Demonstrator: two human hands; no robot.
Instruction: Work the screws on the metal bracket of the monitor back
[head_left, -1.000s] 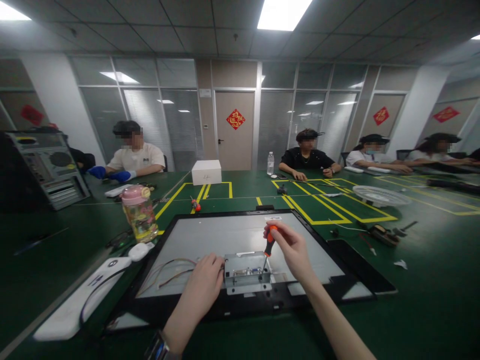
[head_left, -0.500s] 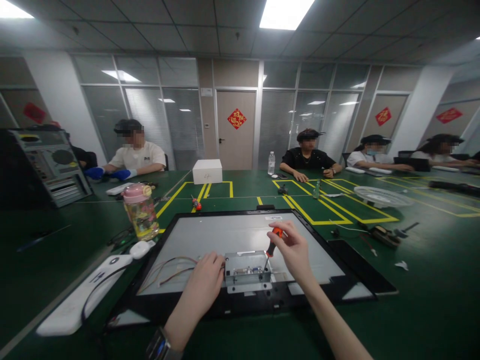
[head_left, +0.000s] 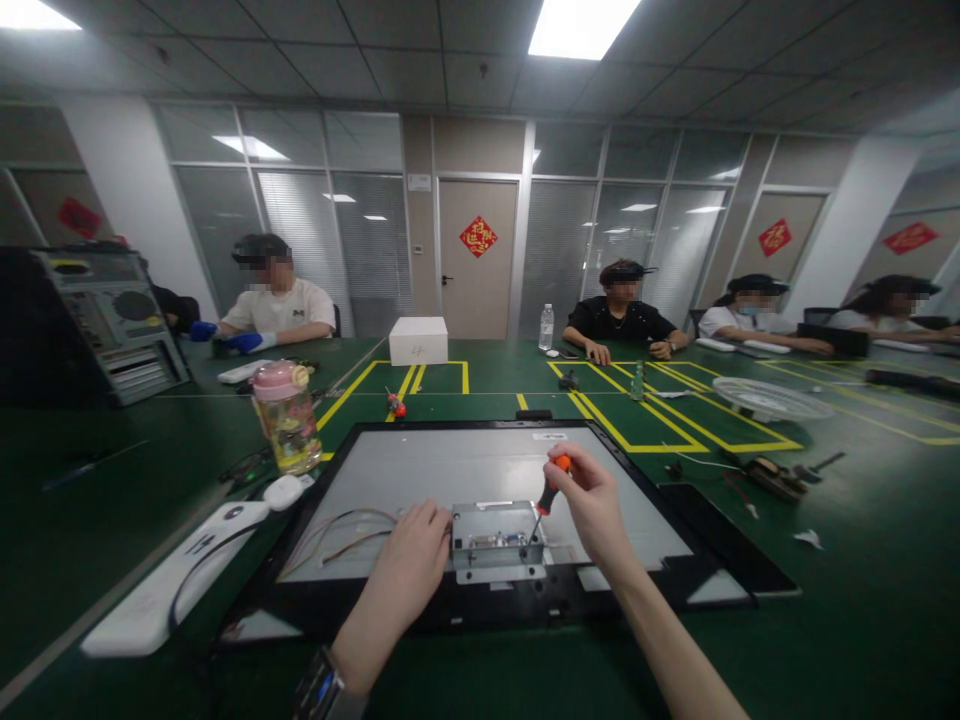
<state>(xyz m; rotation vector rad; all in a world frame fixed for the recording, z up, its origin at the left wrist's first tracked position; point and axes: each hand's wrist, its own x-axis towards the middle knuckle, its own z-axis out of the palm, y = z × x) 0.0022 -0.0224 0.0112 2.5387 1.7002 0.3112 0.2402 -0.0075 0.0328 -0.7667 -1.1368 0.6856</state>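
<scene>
The metal box point(head_left: 487, 520) sits on the flat screen point(head_left: 435, 460), by the edge close to you. Your right hand point(head_left: 596, 500) pinches the orange and black screwdriver point(head_left: 551, 492), and it leans with its tip down at the box's right end. Your left hand point(head_left: 415, 550) is at the box's left side (I can't tell if those fingers grip anything). A pink-topped bottle point(head_left: 294, 430) stands on the green tabletop point(head_left: 862, 640), left of the screen.

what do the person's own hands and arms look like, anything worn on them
The left hand and right hand are both ungloved, and no sleeves show on the forearms. The left wrist wears a dark wristwatch with some blue on its face; the right wrist is bare.
</scene>
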